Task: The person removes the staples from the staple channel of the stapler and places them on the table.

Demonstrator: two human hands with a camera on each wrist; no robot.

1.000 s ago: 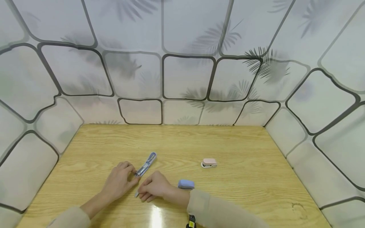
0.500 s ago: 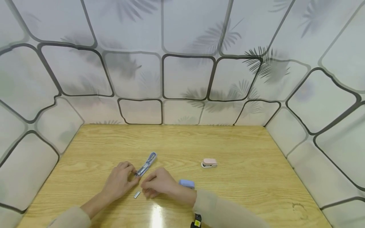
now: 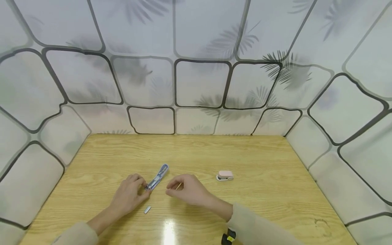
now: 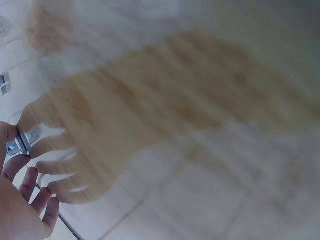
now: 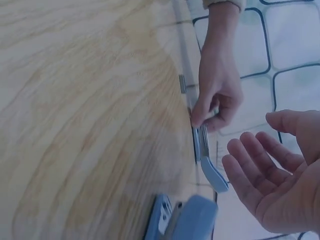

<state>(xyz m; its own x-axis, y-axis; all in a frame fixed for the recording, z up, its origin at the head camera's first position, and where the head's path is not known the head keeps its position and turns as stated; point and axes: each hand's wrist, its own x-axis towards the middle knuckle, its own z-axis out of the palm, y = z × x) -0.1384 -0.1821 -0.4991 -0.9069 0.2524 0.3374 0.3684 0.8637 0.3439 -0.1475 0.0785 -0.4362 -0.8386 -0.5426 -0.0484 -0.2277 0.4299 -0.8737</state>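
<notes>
My left hand [image 3: 128, 195] pinches the near end of a blue stapler [image 3: 157, 177], which lies opened out flat with its metal channel showing. In the left wrist view, thumb and fingertips are on the stapler's metal end [image 4: 22, 142]. Just below that hand, a small silver strip of staples [image 3: 147, 209] lies on the table. My right hand [image 3: 191, 190] hovers to the right of the opened stapler, holding nothing, with its fingers loosely bent. A second blue stapler [image 5: 194, 220] appears at the bottom of the right wrist view; the right hand and forearm hide it in the head view.
A pink and white mini stapler [image 3: 225, 175] stands farther back on the right. The wooden table [image 3: 275, 190] meets patterned cloth walls [image 3: 199, 81] at its back and sides.
My right hand has let go of the staple strip, leaving it on the table, and has moved right and away from me, covering the second blue stapler. The left hand stays put.
</notes>
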